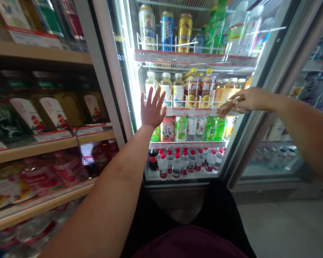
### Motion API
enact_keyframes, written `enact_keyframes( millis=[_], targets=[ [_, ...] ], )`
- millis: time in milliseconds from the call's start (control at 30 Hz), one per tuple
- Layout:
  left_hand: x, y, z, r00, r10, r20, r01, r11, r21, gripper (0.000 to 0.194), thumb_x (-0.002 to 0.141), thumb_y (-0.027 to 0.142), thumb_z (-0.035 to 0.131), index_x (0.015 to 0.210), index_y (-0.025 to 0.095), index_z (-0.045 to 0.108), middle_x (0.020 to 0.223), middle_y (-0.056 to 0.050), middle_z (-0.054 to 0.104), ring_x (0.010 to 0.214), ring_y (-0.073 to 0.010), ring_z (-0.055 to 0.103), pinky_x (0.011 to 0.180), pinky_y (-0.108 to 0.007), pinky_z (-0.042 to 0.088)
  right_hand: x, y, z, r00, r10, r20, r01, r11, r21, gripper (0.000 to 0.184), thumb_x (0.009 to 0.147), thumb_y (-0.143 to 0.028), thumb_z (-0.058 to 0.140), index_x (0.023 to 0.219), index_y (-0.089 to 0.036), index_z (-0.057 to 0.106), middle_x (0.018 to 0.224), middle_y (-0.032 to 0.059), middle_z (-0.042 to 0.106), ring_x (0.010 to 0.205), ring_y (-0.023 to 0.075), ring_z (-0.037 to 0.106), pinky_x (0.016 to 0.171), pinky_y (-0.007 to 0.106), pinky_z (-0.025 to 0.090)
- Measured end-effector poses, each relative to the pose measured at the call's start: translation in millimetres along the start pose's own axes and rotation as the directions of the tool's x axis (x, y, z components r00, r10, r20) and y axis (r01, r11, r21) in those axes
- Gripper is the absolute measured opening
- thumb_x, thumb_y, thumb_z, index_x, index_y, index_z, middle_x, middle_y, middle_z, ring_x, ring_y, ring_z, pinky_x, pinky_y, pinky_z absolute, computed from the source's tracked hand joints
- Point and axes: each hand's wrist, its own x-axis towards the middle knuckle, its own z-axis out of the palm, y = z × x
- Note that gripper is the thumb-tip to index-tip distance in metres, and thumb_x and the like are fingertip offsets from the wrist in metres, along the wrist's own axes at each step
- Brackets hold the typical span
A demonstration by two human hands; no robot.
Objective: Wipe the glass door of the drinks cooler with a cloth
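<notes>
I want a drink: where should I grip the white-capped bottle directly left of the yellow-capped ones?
Probably best round the upper body of the white-capped bottle, from the front: it stands upright, and the wire rail crosses its lower part.

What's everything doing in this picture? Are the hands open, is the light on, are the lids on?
Left hand: open, fingers spread.
Right hand: holding a crumpled wad.
Fridge light: on.
Fridge door: can't tell if open or shut.
Gold can: upright.
Red-capped bottles: upright, lids on.
Yellow-capped bottles: upright, lids on.
</notes>
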Motion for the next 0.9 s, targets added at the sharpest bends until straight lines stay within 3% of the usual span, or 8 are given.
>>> enact_keyframes(
  millis=[33, 100, 167, 267, 367, 500, 700, 900],
  targets=[
    [0, 0, 0.3, 1.0, 0.005, -0.003, -0.005, 1.0, 0.006, 0.063, 0.098, 0.035, 0.048, 0.16, 0.029, 0.036, 0.167, -0.002, 0.032, 0.16, -0.0271, 0.011, 0.131, -0.056, -0.004, 0, -4, -7, 0.988, 0.018, -0.152, -0.025, 0.999, -0.041, 0.032, 0.079, -0.036, 0.071, 0.11, -0.026, 0.076, 0.101, 0.0089, 0.077, 0.104, 0.0397, 0.067, 0.092, 0.052, 0.051],
    [0, -1, 0.8, 1.0, 0.011, -0.006, -0.011, 1.0, 0.015, 0.063, 0.099, 0.034, 0.047, 0.16, 0.029, 0.036, 0.167, -0.003, 0.032, 0.16, -0.0279, 0.012, 0.131, -0.057, -0.003, 1, -12, -11, 0.911, -0.008, -0.413, -0.013, 0.999, -0.049, 0.032, 0.09, -0.034, 0.06, 0.118, -0.028, 0.072, 0.119, 0.0087, 0.074, 0.119, 0.0397, 0.062, 0.103, 0.053, 0.046],
    [0, -1, 1.3, 1.0, 0.013, -0.012, -0.013, 1.0, 0.016, 0.063, 0.099, 0.034, 0.047, 0.161, 0.029, 0.036, 0.167, -0.003, 0.032, 0.16, -0.028, 0.011, 0.131, -0.057, -0.002, 2, -18, 1, 0.846, -0.062, -0.53, 0.054, 0.998, -0.031, 0.038, 0.096, -0.028, 0.049, 0.13, -0.025, 0.066, 0.135, 0.01, 0.068, 0.13, 0.0355, 0.057, 0.112, 0.052, 0.042],
    [0, -2, 2.5, 0.999, 0.022, -0.025, -0.021, 0.999, 0.025, 0.064, 0.099, 0.034, 0.048, 0.161, 0.028, 0.035, 0.167, -0.003, 0.032, 0.16, -0.028, 0.012, 0.131, -0.056, -0.003, 5, -22, 40, 0.785, -0.16, -0.599, 0.164, 0.985, -0.048, 0.05, 0.1, -0.022, 0.036, 0.147, -0.016, 0.053, 0.156, 0.0143, 0.049, 0.149, 0.0289, 0.04, 0.124, 0.048, 0.032],
    [-1, -3, 3.7, 0.999, 0.033, -0.026, -0.032, 0.999, 0.044, 0.062, 0.099, 0.034, 0.047, 0.16, 0.027, 0.036, 0.168, -0.004, 0.032, 0.159, -0.0284, 0.013, 0.131, -0.057, -0.004, 10, -19, 83, 0.753, -0.232, -0.616, 0.21, 0.972, -0.11, 0.058, 0.104, -0.031, 0.033, 0.157, -0.008, 0.039, 0.168, 0.0168, 0.028, 0.159, 0.0304, 0.017, 0.13, 0.052, 0.023],
    [-2, -4, 3.7, 0.999, 0.048, -0.018, -0.047, 0.997, 0.062, 0.062, 0.1, 0.035, 0.045, 0.161, 0.026, 0.035, 0.169, -0.004, 0.029, 0.16, -0.0281, 0.012, 0.131, -0.057, -0.005, 15, -5, 110, 0.73, -0.304, -0.611, 0.236, 0.953, -0.193, 0.059, 0.104, -0.03, 0.035, 0.162, -0.02, 0.034, 0.17, 0.0102, 0.025, 0.16, 0.0321, 0.01, 0.13, 0.058, 0.023],
    [-2, -4, 3.5, 0.999, 0.036, -0.012, -0.035, 0.999, 0.035, 0.065, 0.099, 0.033, 0.047, 0.162, 0.029, 0.031, 0.169, -0.002, 0.028, 0.16, -0.0282, 0.01, 0.13, -0.058, -0.005, 20, 7, 91, 0.712, -0.394, -0.581, 0.285, 0.919, -0.273, 0.059, 0.102, -0.017, 0.027, 0.158, -0.025, 0.043, 0.165, 0.0057, 0.037, 0.159, 0.0261, 0.019, 0.129, 0.05, 0.03],
    [-2, -5, 4.3, 0.998, 0.051, -0.034, -0.05, 0.998, 0.027, 0.064, 0.099, 0.033, 0.046, 0.161, 0.027, 0.033, 0.168, -0.003, 0.03, 0.16, -0.0274, 0.011, 0.13, -0.057, -0.007, 50, -13, 40, 0.661, -0.287, -0.694, 0.184, 0.958, -0.221, 0.056, 0.103, -0.015, 0.031, 0.157, -0.013, 0.045, 0.167, 0.0145, 0.031, 0.159, 0.0241, 0.021, 0.125, 0.046, 0.032]
  ],
)
